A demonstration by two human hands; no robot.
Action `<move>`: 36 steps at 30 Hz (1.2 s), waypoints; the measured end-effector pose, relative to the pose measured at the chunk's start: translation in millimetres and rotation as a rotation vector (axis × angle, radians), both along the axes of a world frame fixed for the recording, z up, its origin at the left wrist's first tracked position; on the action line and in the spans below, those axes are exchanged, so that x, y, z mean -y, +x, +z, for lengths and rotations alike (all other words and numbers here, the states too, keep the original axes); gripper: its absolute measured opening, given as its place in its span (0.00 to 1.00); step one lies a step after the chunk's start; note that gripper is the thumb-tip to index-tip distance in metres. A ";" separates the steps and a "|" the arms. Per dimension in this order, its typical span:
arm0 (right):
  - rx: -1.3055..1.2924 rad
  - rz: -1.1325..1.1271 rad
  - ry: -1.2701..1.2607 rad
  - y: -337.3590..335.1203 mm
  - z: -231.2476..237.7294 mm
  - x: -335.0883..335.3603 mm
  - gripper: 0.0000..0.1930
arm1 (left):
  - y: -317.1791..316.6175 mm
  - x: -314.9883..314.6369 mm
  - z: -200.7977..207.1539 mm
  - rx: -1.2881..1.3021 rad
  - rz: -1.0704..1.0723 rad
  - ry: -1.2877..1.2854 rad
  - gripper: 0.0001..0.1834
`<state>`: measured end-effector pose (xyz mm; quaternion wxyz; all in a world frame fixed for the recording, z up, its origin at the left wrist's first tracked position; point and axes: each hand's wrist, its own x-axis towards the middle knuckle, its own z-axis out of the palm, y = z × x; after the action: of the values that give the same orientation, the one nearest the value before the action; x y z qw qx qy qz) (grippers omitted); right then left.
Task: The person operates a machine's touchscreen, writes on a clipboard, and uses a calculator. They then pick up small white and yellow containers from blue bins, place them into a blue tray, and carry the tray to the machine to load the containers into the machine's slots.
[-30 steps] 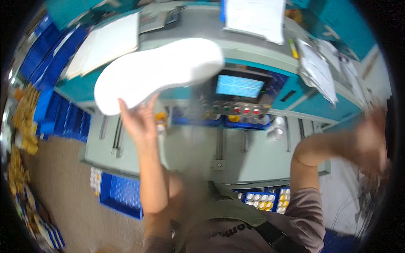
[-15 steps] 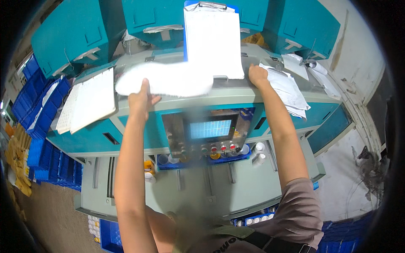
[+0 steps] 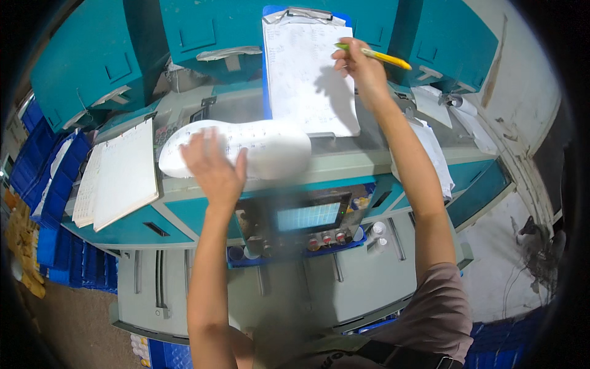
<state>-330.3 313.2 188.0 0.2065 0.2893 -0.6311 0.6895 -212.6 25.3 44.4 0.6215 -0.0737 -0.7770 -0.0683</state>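
A white sole-shaped sheet with rows of written marks lies on the ledge of the grey and teal machine. My left hand rests flat on it, fingers spread and slightly blurred. Above the right edge of the clipboard, my right hand is closed around a yellow pen with a green end. The clipboard leans upright, blue behind, holding written papers under its metal clip. The hand's shadow falls on the top page.
An open notebook lies on the ledge at left, and loose papers hang at right. Below the ledge is a lit screen above several buttons. Small white cups stand on the lower surface. Blue crates are stacked at far left.
My left hand has gone from gripping the sheet's edge to lying open on it, and the sheet is lower. My right hand has risen to the clipboard, now visibly holding the pen.
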 end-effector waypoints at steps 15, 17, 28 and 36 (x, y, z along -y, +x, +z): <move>-0.472 -0.489 -0.054 -165.3 26.6 81.6 0.09 | -15.5 -4.1 -10.6 -0.027 -0.080 -0.054 0.23; -0.419 -0.381 -0.191 -175.0 23.8 85.3 0.08 | -14.6 -4.7 -10.3 -0.023 -0.058 -0.068 0.22; -0.563 -0.642 -0.016 -190.4 18.8 85.2 0.12 | -13.8 -6.5 -9.3 -0.043 -0.023 -0.077 0.22; -0.482 -0.498 -0.106 -179.4 19.0 88.0 0.10 | -14.0 -6.2 -10.6 -0.043 -0.024 -0.080 0.22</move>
<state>-509.6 225.2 207.0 0.5259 0.2698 -0.5786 0.5620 -226.6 31.5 33.8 0.6339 -0.1090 -0.7645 -0.0431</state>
